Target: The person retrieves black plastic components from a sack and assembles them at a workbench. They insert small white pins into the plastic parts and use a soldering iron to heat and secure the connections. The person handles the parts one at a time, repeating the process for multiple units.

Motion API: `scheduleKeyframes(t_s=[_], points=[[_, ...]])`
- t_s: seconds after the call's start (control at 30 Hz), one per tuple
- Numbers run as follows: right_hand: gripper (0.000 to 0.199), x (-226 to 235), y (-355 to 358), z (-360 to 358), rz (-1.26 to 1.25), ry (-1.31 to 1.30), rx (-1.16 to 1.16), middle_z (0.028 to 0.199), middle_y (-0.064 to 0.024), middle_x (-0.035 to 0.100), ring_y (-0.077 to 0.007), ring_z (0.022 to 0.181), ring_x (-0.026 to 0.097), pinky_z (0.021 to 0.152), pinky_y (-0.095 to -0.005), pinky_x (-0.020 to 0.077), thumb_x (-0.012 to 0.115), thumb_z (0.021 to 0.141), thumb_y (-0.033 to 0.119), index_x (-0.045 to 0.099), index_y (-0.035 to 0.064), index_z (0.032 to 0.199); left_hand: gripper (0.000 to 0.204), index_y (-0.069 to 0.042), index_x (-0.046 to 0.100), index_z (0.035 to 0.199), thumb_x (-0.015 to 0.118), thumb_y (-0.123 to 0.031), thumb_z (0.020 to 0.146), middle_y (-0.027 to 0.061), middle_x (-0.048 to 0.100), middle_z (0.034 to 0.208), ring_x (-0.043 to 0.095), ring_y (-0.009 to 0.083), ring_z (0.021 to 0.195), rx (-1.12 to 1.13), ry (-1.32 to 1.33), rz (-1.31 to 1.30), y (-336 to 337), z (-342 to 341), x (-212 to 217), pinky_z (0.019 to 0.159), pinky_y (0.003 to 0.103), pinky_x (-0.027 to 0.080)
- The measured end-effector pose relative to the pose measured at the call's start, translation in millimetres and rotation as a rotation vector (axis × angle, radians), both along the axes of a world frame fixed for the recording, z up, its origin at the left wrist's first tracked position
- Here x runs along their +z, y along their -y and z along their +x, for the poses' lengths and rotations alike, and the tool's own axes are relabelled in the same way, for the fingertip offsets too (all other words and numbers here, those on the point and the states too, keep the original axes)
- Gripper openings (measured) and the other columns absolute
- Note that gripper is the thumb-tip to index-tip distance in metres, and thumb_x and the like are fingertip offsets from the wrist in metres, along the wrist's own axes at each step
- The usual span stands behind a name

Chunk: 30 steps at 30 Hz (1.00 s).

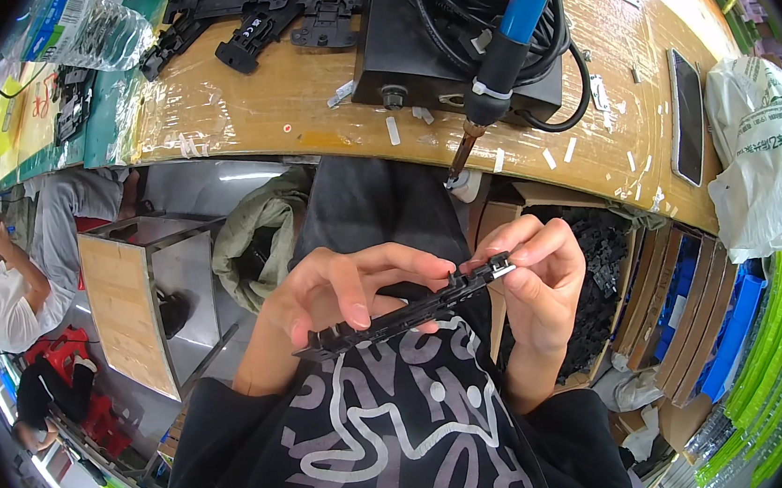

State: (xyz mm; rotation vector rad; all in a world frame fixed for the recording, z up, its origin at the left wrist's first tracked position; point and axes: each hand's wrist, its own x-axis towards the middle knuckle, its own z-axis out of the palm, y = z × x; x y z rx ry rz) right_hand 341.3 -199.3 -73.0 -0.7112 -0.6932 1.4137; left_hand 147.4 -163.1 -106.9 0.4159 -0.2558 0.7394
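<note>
A long, narrow black plastic part [403,318] is held across my chest, its right end higher than its left. My left hand [339,291] grips its left and middle stretch, with the thumb and fingers bent around it. At its right end, the fingertips of my right hand [543,290] pinch the part. A small white strip [504,271] shows there between the right thumb and forefinger; whether it is fixed to the part I cannot tell. Above my hands, a blue-handled soldering iron [526,7] points its brown metal tip down past the bench edge.
On the wooden bench [284,113] lie more black plastic parts [261,21], a black box [392,56] with coiled cable, white strips and a phone [686,117]. A carton of black pieces [590,262] stands at right, beside a white plastic bag [763,152]. Other people sit at far left.
</note>
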Motion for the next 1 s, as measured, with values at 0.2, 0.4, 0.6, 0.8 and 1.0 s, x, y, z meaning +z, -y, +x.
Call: scheduleKeyframes(t_s=[0.2, 0.4, 0.6, 0.8, 1.0], points=[[0.013, 2.9, 0.1, 0.3, 0.018, 0.073, -0.025, 0.086, -0.0196, 0.054, -0.0252, 0.078, 0.058, 0.072, -0.0345, 0.0486, 0.057, 0.072, -0.008, 0.047, -0.0028, 0.079, 0.038, 0.001, 0.058, 0.091, 0.068, -0.028, 0.069, 0.0363, 0.025, 0.121, 0.020, 0.0447, 0.119, 0.032, 0.005, 0.029, -3.6, 1.3, -4.3, 0.088, 0.055, 0.033], [0.012, 4.0, 1.0, -0.9, -0.047, 0.096, -0.038, 0.085, -0.0191, 0.054, -0.0256, 0.079, 0.058, 0.072, -0.0355, 0.0486, 0.056, 0.072, -0.009, 0.047, -0.0027, 0.079, 0.037, 0.002, 0.059, 0.091, 0.069, -0.026, 0.068, 0.0368, 0.027, 0.120, 0.022, 0.0456, 0.119, 0.051, -0.052, 0.125, -6.1, -0.2, -4.4, 0.088, 0.052, 0.034], [0.012, 1.6, 3.0, 1.1, 0.023, 0.114, -0.010, 0.082, -0.0191, 0.055, -0.0267, 0.078, 0.058, 0.073, -0.0379, 0.0484, 0.055, 0.071, -0.011, 0.048, -0.0031, 0.078, 0.044, 0.001, 0.057, 0.097, 0.068, -0.031, 0.069, 0.0342, 0.029, 0.121, 0.029, 0.0431, 0.116, 0.018, -0.120, 0.169, -8.9, -3.2, -3.4, 0.087, 0.047, 0.037], [0.010, 5.0, 4.5, 5.8, 0.206, 0.273, 0.059, 0.076, -0.0199, 0.057, -0.0325, 0.080, 0.057, 0.074, -0.0424, 0.0469, 0.055, 0.068, -0.012, 0.055, -0.0053, 0.076, 0.054, -0.001, 0.044, 0.112, 0.069, -0.023, 0.069, 0.0135, 0.040, 0.111, 0.046, 0.0233, 0.099, -0.052, -0.650, -0.022, -3.6, 15.4, 8.7, 0.069, 0.032, 0.049], [0.007, -9.0, 11.0, 11.3, 0.244, 0.370, 0.147, 0.078, -0.0125, 0.060, -0.0290, 0.085, 0.056, 0.085, -0.0450, 0.0374, 0.060, 0.070, -0.003, 0.056, -0.0003, 0.075, 0.058, -0.005, 0.035, 0.113, 0.067, 0.002, 0.065, 0.0062, 0.044, 0.100, 0.049, 0.0119, 0.088, -0.180, -0.747, 0.019, -9.9, 27.7, 11.8, 0.069, 0.022, 0.045]])
